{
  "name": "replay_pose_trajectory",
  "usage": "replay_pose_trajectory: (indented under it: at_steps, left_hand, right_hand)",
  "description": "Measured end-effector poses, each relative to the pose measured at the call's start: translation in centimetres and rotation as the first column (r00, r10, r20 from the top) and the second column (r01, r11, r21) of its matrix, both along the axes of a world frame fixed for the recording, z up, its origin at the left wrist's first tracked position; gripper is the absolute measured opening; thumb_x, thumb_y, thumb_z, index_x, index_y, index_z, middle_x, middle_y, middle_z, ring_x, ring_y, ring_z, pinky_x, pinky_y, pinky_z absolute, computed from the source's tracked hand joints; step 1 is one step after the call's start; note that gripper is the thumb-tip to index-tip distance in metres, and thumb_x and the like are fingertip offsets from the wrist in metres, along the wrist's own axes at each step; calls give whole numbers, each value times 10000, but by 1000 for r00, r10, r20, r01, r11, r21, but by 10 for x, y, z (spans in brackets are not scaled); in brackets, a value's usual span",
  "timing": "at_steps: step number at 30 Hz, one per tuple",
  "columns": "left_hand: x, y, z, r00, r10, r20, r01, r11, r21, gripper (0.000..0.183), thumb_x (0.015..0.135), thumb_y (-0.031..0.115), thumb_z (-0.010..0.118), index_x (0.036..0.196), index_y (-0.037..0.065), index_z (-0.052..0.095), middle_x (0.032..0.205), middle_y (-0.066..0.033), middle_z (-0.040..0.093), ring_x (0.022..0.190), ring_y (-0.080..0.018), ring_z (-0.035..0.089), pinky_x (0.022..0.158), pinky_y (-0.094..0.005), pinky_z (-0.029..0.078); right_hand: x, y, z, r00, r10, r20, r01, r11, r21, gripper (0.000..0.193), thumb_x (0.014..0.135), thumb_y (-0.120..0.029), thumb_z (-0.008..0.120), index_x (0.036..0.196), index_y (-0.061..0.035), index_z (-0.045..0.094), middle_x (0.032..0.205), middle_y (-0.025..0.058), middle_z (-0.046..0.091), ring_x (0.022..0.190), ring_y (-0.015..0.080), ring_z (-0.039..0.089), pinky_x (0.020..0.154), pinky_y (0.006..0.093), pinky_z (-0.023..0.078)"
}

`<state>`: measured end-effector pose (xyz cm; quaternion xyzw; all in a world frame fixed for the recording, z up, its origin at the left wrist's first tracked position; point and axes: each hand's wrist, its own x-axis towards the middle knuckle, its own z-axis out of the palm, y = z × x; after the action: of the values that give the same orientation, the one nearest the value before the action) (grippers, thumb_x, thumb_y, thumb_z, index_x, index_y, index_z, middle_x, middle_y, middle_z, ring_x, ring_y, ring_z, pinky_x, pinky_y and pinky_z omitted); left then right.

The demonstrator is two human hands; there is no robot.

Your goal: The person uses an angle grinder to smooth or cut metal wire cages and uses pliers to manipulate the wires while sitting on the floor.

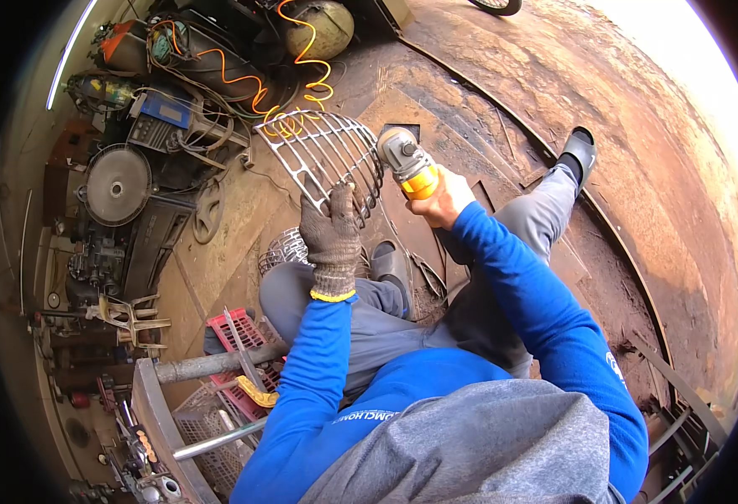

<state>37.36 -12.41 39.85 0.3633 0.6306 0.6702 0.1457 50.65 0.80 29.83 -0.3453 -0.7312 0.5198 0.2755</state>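
My left hand [333,239], in a grey knitted glove with a yellow cuff edge, grips the near end of a curved metal grille [318,151] made of parallel bars. The grille is held up in front of me, its bars running away from the hand. My bare right hand [444,198] is wrapped round the yellow body of an angle grinder [411,166]. The grinder's grey head sits right beside the grille's right edge; whether its disc touches the bars I cannot tell. Below the left hand, another wire grille [283,250] lies on the floor by my knee.
An orange coiled air hose [306,59] hangs down beyond the grille. A round fan [117,185], a blue-and-grey machine [163,109] and tools line the left side. Red plastic crates [238,332] and a metal frame [163,420] stand at my left. A metal rail [503,105] curves across the floor.
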Motion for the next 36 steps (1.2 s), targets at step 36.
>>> replay_pose_trajectory:
  at_steps: [36]
  left_hand:
    - [7, 13, -17, 860, 202, -468, -283, 953, -110, 483, 940, 309, 671, 1309, 19, 560, 1187, -157, 623, 1068, -258, 630, 916, -384, 493]
  right_hand:
    - [11, -22, 14, 994, 94, -47, -92, 995, 41, 544, 674, -275, 790, 1033, 56, 552, 837, 288, 670, 823, 429, 691, 741, 439, 552]
